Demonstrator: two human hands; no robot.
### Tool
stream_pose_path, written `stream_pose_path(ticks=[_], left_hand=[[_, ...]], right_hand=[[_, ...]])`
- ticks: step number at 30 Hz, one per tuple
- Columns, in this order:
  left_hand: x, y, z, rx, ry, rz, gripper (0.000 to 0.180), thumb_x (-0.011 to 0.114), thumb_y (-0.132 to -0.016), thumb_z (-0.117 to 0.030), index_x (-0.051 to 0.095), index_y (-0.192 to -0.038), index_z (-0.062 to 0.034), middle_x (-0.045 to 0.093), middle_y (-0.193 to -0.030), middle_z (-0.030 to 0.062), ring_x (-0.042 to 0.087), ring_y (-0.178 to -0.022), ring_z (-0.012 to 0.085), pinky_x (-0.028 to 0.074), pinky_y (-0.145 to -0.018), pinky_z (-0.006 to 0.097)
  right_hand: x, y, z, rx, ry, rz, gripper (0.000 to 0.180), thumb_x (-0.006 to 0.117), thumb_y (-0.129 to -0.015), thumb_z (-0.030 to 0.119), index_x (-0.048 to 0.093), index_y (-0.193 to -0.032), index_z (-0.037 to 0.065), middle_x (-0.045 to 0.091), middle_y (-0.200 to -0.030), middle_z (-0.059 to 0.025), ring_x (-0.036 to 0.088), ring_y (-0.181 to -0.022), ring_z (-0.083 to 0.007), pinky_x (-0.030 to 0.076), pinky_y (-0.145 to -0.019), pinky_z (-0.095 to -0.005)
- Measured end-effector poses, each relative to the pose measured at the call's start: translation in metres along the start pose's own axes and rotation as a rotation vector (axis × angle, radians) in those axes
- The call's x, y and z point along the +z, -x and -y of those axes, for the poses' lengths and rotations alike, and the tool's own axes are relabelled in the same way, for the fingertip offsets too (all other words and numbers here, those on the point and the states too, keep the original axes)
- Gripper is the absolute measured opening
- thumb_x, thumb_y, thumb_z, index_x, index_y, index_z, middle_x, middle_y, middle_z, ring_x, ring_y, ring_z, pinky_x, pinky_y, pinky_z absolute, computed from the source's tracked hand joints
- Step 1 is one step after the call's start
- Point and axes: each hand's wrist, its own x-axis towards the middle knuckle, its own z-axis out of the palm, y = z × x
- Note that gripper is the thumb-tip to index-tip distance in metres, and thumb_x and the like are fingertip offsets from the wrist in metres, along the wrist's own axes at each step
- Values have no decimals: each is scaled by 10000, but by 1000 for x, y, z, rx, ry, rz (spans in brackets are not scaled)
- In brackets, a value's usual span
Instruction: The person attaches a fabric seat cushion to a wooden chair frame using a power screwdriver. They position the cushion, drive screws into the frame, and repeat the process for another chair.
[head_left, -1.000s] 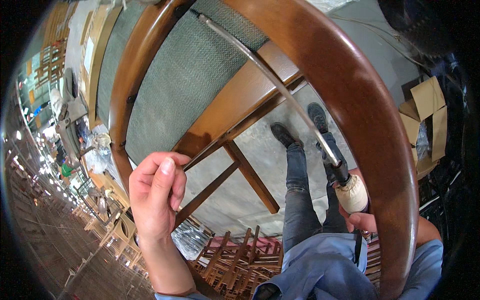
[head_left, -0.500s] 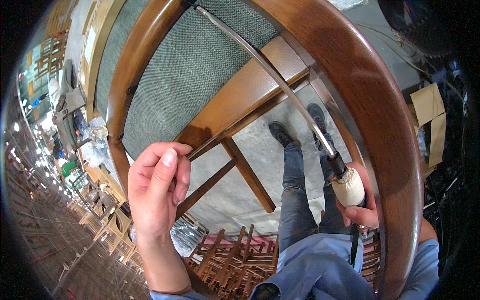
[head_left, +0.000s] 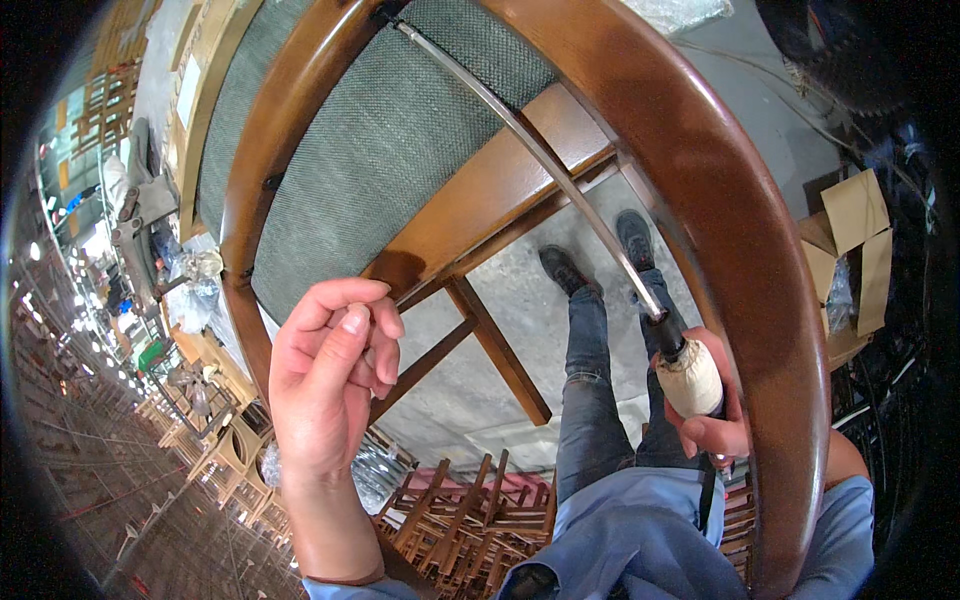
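My right hand [head_left: 735, 400] is closed round the cream, cloth-wrapped handle of a long-shafted screwdriver [head_left: 600, 225]. Its metal shaft slants up and left through the opening of a brown wooden chair frame [head_left: 765, 260]. The tip meets a dark spot on the chair's curved inner rail [head_left: 265, 170] at the top; the fastener there is too small to make out. Thumb and fingers of my left hand [head_left: 335, 370] are curled together in front of the grey-green upholstered panel [head_left: 380, 130], near the lower wooden crosspiece [head_left: 480, 190]. Whatever the fingertips hold, if anything, is hidden.
Beneath the frame, my legs and dark shoes [head_left: 565, 268] stand on a grey concrete floor [head_left: 470, 370]. An open cardboard box [head_left: 860, 270] lies at the right. Stacked brown wooden frames [head_left: 450, 520] fill the area below; pale chair parts [head_left: 235, 450] stand at the left.
My left hand has shifted slightly right, its fingers still curled. My right hand and the screwdriver handle have moved a little left, the tip staying at the rail. The view has shifted slightly.
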Motion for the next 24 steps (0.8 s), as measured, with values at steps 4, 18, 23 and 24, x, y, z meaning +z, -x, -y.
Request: stream_pose_path(ticks=[4,18,23,24], left_hand=[[-1,0,2,13,52,22,218,525,-1044,-98,595,-1201,35,674,-1016,135,629,-764,151,507,-633,260],[-6,-1,5,22,118,0,198,523,-1039,-61,598,-1198,30,689,-1090,169,695,-905,222,575,-779,321],[-1,0,6,22,98,-51,187,550,-1020,-34,596,-1187,37,689,-1119,174,704,-965,244,584,-855,341],[1,0,6,21,90,-58,185,553,-1017,-30,595,-1184,38,690,-1120,175,707,-978,250,586,-867,346]], right_hand=[[-5,5,4,70,-167,-36,626,718,-877,240,424,-1397,54,608,-998,-119,626,-779,-191,503,-660,-330],[8,-3,22,117,-216,-45,562,707,-883,186,435,-1361,68,613,-1003,-105,637,-788,-188,506,-620,-336],[13,-8,26,184,-337,-85,591,733,-847,190,421,-1338,84,613,-919,-87,639,-695,-175,504,-517,-319],[13,-9,26,189,-356,-93,597,739,-840,190,418,-1333,87,614,-903,-83,639,-677,-172,503,-496,-316]])
